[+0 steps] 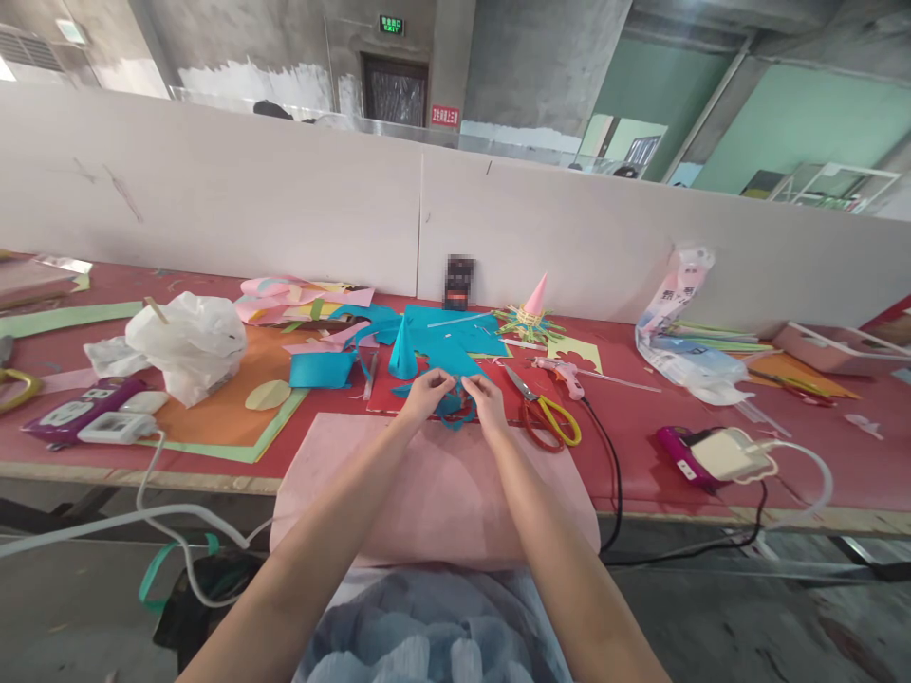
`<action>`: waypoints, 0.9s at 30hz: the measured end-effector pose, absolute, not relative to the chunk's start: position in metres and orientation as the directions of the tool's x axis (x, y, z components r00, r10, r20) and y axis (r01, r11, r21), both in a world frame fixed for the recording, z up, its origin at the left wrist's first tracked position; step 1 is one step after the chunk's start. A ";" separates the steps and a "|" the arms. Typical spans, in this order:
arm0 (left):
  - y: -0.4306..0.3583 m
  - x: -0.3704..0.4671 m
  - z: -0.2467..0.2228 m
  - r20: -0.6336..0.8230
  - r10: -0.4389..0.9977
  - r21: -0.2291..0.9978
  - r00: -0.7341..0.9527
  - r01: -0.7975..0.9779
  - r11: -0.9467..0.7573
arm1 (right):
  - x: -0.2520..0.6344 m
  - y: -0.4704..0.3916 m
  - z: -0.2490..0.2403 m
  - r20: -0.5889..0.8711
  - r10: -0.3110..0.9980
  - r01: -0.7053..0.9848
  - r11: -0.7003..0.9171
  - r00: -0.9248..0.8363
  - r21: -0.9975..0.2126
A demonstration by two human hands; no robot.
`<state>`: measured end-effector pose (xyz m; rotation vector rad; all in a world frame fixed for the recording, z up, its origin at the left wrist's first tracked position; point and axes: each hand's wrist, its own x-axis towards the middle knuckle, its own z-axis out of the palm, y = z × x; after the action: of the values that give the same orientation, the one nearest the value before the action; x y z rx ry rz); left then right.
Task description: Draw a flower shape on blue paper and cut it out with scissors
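A cut blue paper piece with curly edges hangs between my two hands, over the edge of the pink board. The closed fingers of my left hand pinch its left side. From the right, my right hand pinches it too. Just behind my left hand stands a blue paper cone. Blue paper sheets lie beyond both hands. To the right of my right hand are scissors with red and yellow handles.
A pink glue gun trails a black cable at the right. Beyond it stands a pink cone with a fringed base. Crumpled white plastic and a purple power strip are at left, another strip at right.
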<state>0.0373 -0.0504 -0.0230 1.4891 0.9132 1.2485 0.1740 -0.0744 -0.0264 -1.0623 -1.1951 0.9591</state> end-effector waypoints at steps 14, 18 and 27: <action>-0.052 0.036 -0.022 0.273 0.942 0.962 0.195 -0.036 -0.272 | 0.174 -0.076 -0.025 0.271 0.955 -0.029 0.276 0.124 -0.961; -0.055 0.036 -0.020 0.276 0.943 0.959 0.186 0.004 -0.282 | 0.173 -0.076 -0.025 0.257 0.958 -0.046 0.265 0.128 -0.963; -0.055 0.036 -0.021 0.271 0.943 0.962 0.194 -0.041 -0.269 | 0.172 -0.076 -0.024 0.248 0.961 -0.026 0.253 0.120 -0.967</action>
<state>0.0362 -0.0546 -0.0207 1.4834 0.9065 1.2584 0.1723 -0.0764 -0.0242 -1.0454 -1.2046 0.9585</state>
